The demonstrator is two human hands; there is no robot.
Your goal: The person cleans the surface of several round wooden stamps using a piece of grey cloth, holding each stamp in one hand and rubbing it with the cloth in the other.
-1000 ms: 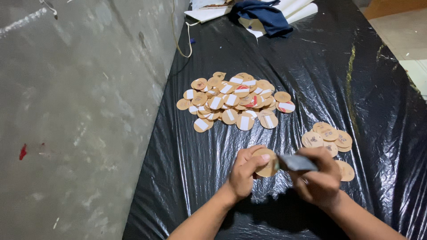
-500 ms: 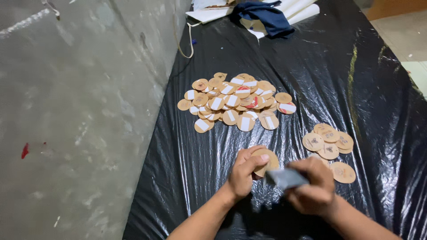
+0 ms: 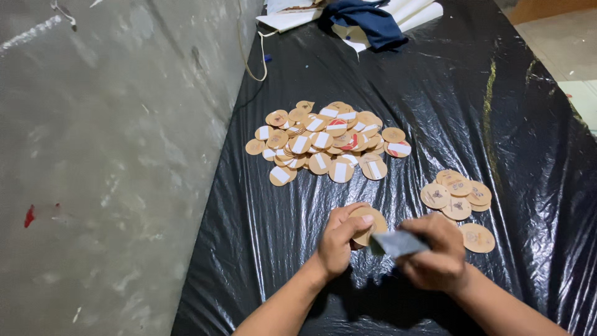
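Lower centre of the frame: a round tan disc point(image 3: 367, 225) sits in the left hand point(image 3: 339, 241), its rim showing past the fingers and thumb that close around it. The left forearm rises from the bottom edge, slanting up and to the right. Just right of the disc, touching its edge, a small grey sheet point(image 3: 398, 242), blurred, is pinched in the right hand point(image 3: 435, 255), whose fingers are curled tight over it, knuckles up; that forearm enters from the lower right corner. Both hands hover over black plastic sheeting point(image 3: 448, 112). Above them lies a heap of discs with white strips point(image 3: 329, 142); at right, a smaller group of plain discs point(image 3: 457, 198).
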